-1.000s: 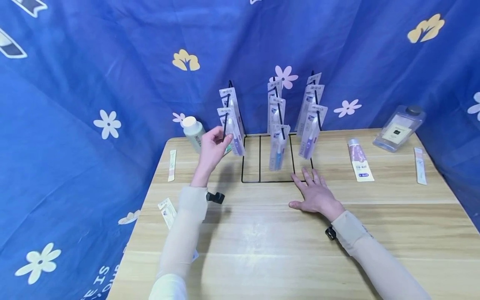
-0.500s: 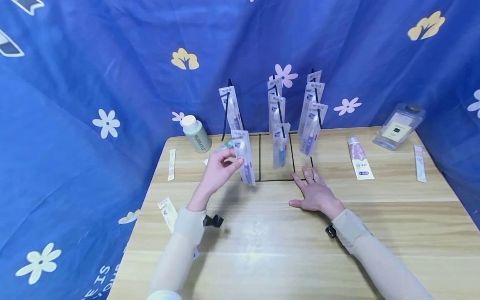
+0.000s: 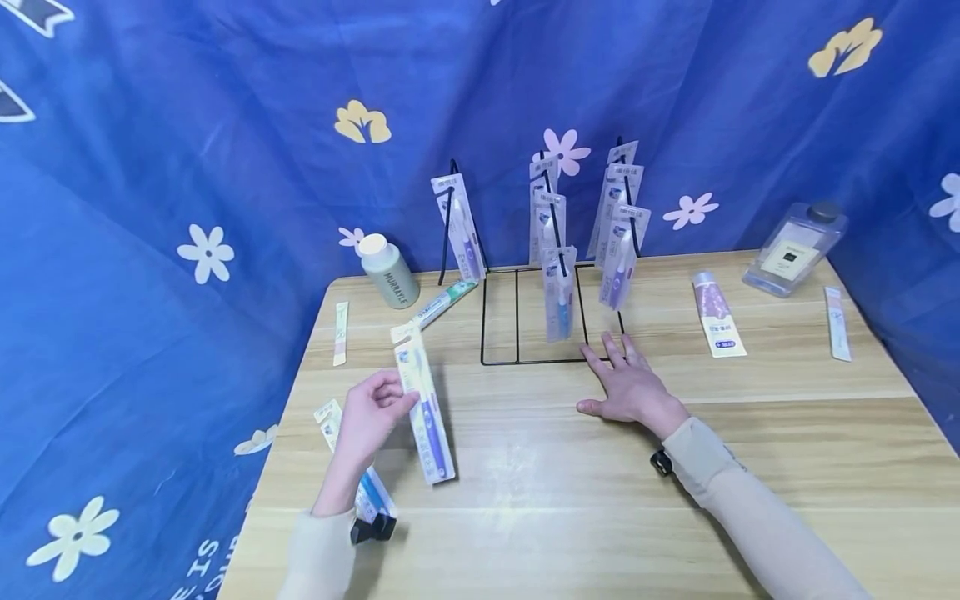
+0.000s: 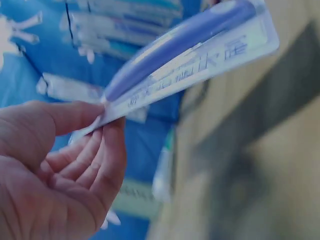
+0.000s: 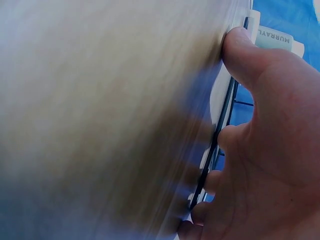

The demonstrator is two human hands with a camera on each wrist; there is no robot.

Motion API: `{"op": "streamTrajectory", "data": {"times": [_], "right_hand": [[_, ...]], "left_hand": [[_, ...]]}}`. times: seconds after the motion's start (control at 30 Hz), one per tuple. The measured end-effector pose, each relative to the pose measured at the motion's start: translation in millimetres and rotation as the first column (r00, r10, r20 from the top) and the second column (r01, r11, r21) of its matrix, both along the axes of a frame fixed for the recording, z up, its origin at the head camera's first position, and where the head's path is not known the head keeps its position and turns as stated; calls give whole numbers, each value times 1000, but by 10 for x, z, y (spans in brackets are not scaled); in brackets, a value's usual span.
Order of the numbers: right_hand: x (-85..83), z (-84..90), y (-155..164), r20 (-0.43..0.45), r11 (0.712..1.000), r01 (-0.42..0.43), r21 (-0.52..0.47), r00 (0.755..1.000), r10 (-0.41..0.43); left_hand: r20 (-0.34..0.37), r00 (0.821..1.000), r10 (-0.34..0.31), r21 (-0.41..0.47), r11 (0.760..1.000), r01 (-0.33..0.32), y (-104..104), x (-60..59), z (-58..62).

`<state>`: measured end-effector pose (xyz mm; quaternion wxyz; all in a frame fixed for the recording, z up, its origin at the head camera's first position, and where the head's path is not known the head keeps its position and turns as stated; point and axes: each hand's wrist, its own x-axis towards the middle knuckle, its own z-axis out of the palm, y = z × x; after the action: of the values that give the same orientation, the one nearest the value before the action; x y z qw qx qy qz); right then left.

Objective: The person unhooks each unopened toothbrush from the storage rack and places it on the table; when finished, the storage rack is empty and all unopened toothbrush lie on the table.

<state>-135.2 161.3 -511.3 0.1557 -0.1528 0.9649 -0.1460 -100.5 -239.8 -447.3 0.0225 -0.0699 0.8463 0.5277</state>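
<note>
My left hand (image 3: 372, 417) pinches a packaged purple toothbrush (image 3: 429, 421) by the edge of its clear blister pack, thumb on one face and fingers on the other. In the left wrist view the purple handle (image 4: 165, 47) shows through the plastic, tilted over the table. Under the left forearm lies another packaged toothbrush, a blue one (image 3: 372, 493), partly hidden. My right hand (image 3: 626, 390) lies on the table with fingers spread, fingertips at the front wire of the black display rack (image 3: 517, 317). One packaged toothbrush (image 3: 461, 229) hangs on the rack's left hook; several more hang on the middle and right hooks.
Behind the left hand stand a green-grey bottle (image 3: 392, 273) and a flat toothpaste tube (image 3: 444, 304). A small sachet (image 3: 341, 333) lies at the left edge. On the right are a purple-white tube (image 3: 718, 315), a clear bottle (image 3: 793, 252) and another sachet (image 3: 838, 323).
My left hand has taken the front toothbrush pack off the left hook and brought it left and toward me, over the table. The right hand has stayed in place.
</note>
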Motion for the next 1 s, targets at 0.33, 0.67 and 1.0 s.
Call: {"op": "streamTrajectory", "data": {"times": [0.33, 0.67, 1.0], "right_hand": [[-11, -3, 0, 0, 1000, -6, 4, 1000, 6], [10, 19, -15, 4, 1000, -2, 2, 1000, 2], [3, 5, -9, -11, 1000, -1, 2, 1000, 1]], "left_hand": [[129, 975, 183, -270, 952, -143, -357, 289, -209], [114, 988, 108, -467, 883, -43, -464, 314, -335], [253, 965, 74, -517, 853, 70, -449, 282, -277]]}}
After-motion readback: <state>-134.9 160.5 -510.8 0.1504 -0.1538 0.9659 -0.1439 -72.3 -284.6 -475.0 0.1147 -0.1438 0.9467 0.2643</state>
